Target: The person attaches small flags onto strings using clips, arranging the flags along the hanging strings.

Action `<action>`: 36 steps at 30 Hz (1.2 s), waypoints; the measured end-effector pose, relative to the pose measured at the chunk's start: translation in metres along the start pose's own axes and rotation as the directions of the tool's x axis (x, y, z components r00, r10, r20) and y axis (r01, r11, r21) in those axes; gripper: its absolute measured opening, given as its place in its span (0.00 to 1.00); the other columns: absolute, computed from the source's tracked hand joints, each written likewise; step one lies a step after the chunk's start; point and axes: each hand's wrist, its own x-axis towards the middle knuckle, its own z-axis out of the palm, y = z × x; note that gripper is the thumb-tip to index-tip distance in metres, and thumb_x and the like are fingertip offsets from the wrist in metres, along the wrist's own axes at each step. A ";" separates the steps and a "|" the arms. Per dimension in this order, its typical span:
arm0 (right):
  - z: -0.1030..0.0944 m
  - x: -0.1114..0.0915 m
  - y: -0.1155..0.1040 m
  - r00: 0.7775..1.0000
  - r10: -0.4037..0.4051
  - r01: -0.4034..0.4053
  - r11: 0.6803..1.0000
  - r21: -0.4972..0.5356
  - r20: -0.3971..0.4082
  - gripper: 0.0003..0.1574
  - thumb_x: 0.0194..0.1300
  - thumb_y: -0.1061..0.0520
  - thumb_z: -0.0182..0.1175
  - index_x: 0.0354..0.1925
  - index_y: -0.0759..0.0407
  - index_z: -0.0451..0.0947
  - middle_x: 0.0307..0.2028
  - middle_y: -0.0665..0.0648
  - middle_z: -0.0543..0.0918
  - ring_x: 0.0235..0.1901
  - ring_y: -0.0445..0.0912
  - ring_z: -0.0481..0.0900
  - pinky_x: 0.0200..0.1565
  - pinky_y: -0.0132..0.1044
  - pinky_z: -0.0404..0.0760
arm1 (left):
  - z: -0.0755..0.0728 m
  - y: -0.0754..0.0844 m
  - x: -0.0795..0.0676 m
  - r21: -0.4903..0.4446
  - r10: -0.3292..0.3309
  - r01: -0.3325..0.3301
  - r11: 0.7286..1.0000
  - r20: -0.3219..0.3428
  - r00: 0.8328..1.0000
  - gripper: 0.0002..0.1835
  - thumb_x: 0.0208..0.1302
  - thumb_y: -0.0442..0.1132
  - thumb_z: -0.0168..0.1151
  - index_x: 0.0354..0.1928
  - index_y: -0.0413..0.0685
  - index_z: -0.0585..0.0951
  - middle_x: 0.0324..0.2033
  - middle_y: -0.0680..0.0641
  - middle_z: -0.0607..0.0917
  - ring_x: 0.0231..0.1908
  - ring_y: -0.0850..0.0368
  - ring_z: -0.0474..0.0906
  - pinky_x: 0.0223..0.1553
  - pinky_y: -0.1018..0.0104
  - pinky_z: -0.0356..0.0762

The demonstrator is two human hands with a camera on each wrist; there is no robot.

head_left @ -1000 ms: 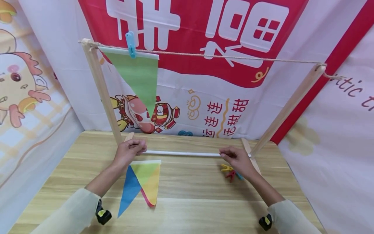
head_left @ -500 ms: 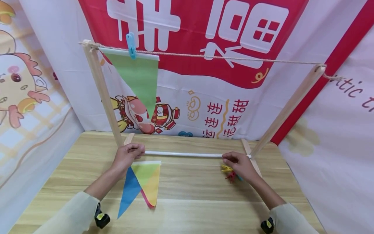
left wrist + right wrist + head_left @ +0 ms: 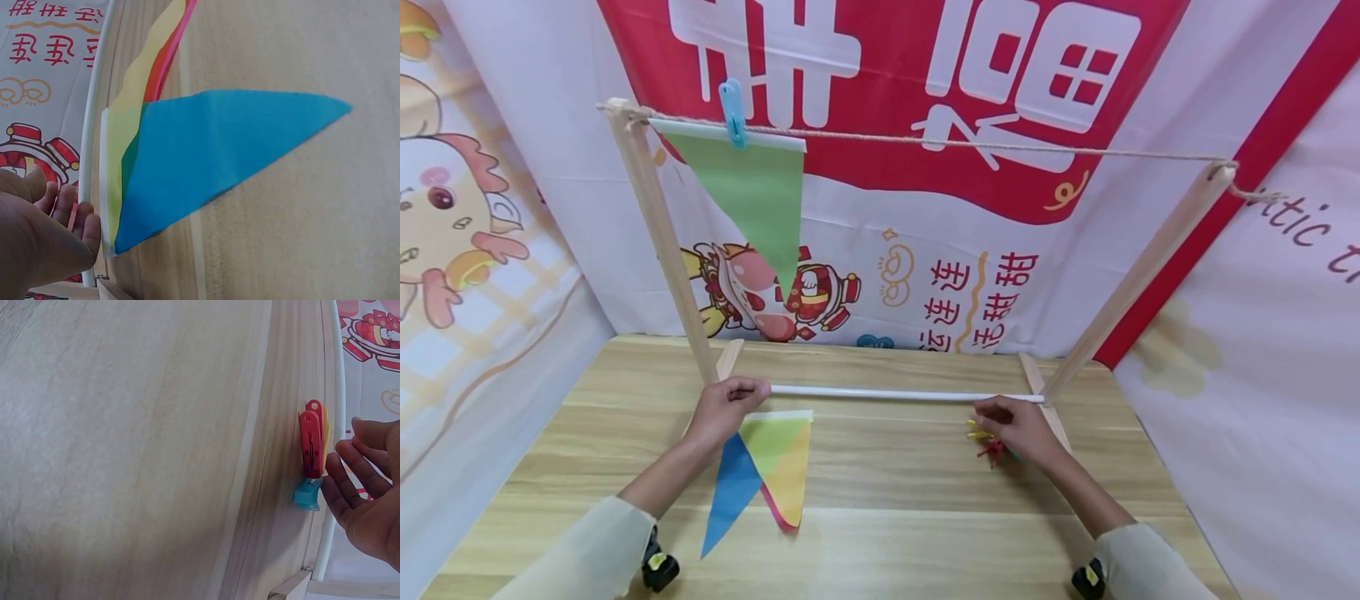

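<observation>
In the head view my left hand (image 3: 730,406) is by the left end of a white rod (image 3: 887,393) low between two wooden posts. The left wrist view shows its fingers loosely bent over the rod, with no pinch visible. Just below it lie pennant flags (image 3: 778,450), blue, yellow-green, yellow and pink, with a white top strip. My right hand (image 3: 1015,425) hovers by several small clothespins: red (image 3: 311,440), yellow (image 3: 326,428) and blue (image 3: 307,495). Its fingers are relaxed, apart from the thumb. A green pennant (image 3: 752,192) hangs from a twine line (image 3: 925,140) by a light-blue clothespin (image 3: 733,114).
The left post (image 3: 662,242) and right post (image 3: 1138,279) stand on wooden feet on the wood-grain table (image 3: 910,542). Behind them hangs a red and white printed cloth (image 3: 880,196). More printed cloth (image 3: 1262,333) borders the right side.
My right hand has shifted slightly right and down, off the rod, partly covering the clothespins. My left hand has sunk a little. The flags and hanging pennant stay put.
</observation>
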 end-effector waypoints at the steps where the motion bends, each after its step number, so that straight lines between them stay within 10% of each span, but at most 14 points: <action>1: 0.000 0.000 0.001 1.000 -0.003 0.003 1.000 0.001 0.009 0.15 0.77 0.62 0.72 0.57 0.68 0.91 0.49 0.63 0.96 0.46 0.46 0.91 0.49 0.28 0.87 | 0.000 -0.002 0.000 0.012 0.007 -0.007 1.000 -0.004 1.000 0.23 0.85 0.50 0.66 0.66 0.39 0.86 0.59 0.41 0.90 0.57 0.49 0.86 0.58 0.65 0.88; 10: 0.003 0.002 0.006 0.998 -0.017 0.017 1.000 -0.001 0.056 0.21 0.71 0.61 0.79 0.58 0.71 0.89 0.50 0.66 0.96 0.51 0.56 0.95 0.52 0.33 0.92 | 0.001 -0.007 0.001 0.155 0.082 -0.083 0.984 0.013 0.997 0.18 0.84 0.46 0.68 0.62 0.39 0.88 0.58 0.36 0.92 0.56 0.47 0.87 0.53 0.68 0.88; 20: 0.004 0.001 0.003 0.994 0.028 -0.033 0.999 0.043 0.103 0.28 0.67 0.63 0.81 0.61 0.74 0.87 0.52 0.72 0.94 0.28 0.45 0.94 0.27 0.37 0.92 | 0.002 -0.005 0.000 0.379 0.143 -0.175 0.909 0.110 0.984 0.13 0.77 0.32 0.73 0.58 0.35 0.89 0.56 0.33 0.92 0.61 0.34 0.89 0.68 0.36 0.87; 28: 0.006 0.004 0.003 0.993 0.020 -0.015 0.999 -0.045 0.117 0.30 0.61 0.60 0.87 0.59 0.67 0.90 0.51 0.65 0.95 0.46 0.46 0.93 0.40 0.29 0.90 | 0.000 -0.006 -0.001 0.468 0.172 -0.204 0.860 0.112 0.979 0.09 0.72 0.30 0.77 0.51 0.38 0.93 0.51 0.35 0.95 0.59 0.35 0.89 0.68 0.30 0.82; 36: 0.007 0.004 0.001 0.986 0.055 -0.067 0.995 0.071 0.160 0.28 0.64 0.65 0.83 0.60 0.72 0.87 0.50 0.71 0.94 0.25 0.45 0.91 0.25 0.41 0.92 | 0.000 -0.012 0.002 0.487 0.217 -0.235 0.841 0.094 0.972 0.04 0.73 0.33 0.77 0.46 0.44 0.94 0.47 0.39 0.96 0.58 0.34 0.90 0.71 0.23 0.69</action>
